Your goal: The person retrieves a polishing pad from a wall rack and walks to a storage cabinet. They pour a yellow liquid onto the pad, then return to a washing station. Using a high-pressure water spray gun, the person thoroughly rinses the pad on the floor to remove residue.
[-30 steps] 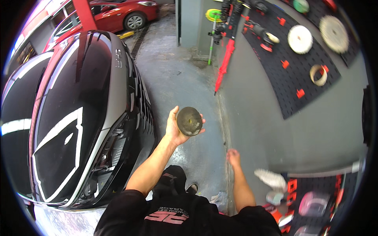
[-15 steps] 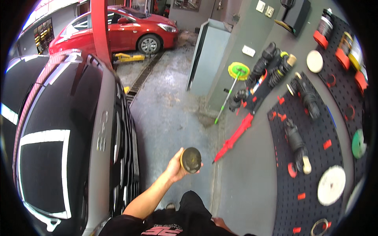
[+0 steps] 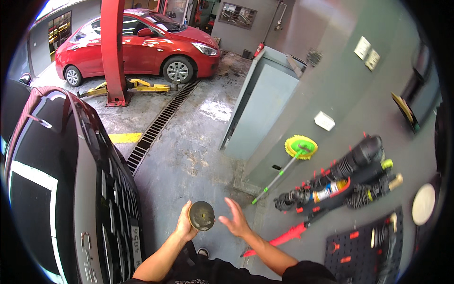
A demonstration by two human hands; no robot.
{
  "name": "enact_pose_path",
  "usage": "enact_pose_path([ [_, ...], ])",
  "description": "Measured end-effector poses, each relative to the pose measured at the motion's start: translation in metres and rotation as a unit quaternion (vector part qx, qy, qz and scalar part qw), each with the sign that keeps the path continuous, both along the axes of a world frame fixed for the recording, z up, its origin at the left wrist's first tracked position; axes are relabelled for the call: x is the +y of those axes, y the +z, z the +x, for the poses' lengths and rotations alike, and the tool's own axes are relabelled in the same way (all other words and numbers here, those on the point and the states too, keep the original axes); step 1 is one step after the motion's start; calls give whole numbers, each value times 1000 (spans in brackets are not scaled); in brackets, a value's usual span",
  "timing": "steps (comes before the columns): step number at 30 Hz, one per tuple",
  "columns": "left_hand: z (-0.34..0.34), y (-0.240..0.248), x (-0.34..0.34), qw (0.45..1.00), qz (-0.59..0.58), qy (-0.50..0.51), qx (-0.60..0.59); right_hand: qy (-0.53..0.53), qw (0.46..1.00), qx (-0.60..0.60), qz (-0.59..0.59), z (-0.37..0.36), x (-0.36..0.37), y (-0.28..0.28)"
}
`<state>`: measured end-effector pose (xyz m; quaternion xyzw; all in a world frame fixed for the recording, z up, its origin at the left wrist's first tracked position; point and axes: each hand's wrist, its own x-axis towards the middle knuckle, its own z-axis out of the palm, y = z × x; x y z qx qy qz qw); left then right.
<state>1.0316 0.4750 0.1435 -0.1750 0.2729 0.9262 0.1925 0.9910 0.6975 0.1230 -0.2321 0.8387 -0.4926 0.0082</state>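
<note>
- The left hand (image 3: 184,225) gripped a round polishing pad (image 3: 202,216) by its side, thumb along the left edge; this rim hold seemingly left the dark, worn face and its small centre hole uncovered and turned up.
- The right hand (image 3: 237,221) was open, fingers spread and empty, just right of the pad without touching it.
- Left of the left hand, a dark car (image 3: 106,199) stood with its grille toward the hands.
- Right of the right hand, a folded red umbrella (image 3: 292,233) slanted point-down, presumably hung up by its handle end.
- Farther right, black power polishers (image 3: 359,156) sat in wall holders, likely to spare floor space.
- Ahead and right of both hands, a yellow-green wash mop (image 3: 301,147) rested head-up along the wall; what held it was unclear.
</note>
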Motion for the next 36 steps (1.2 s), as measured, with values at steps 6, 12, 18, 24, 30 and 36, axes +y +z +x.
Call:
enact_pose_path([
  [6, -198, -41, 0, 986, 139, 59, 64, 139, 965, 200, 101, -185, -118, 63],
  [12, -403, -52, 3, 959, 192, -37, 205, 24, 979, 179, 93, -378, -126, 84],
  [18, -594, 65, 12, 974, -20, -134, 179, -121, 961, 226, 105, -548, -102, 122],
  [24, -777, 59, 4, 971, -40, -176, 154, -256, 936, 242, -17, -733, -76, 103],
  [30, -911, 58, -73, 976, -56, -172, 126, -506, 844, 101, -148, -864, -62, 67],
  [36, -1028, 45, -150, 949, -98, -266, 141, -501, 812, 136, -267, -909, -114, 60],
])
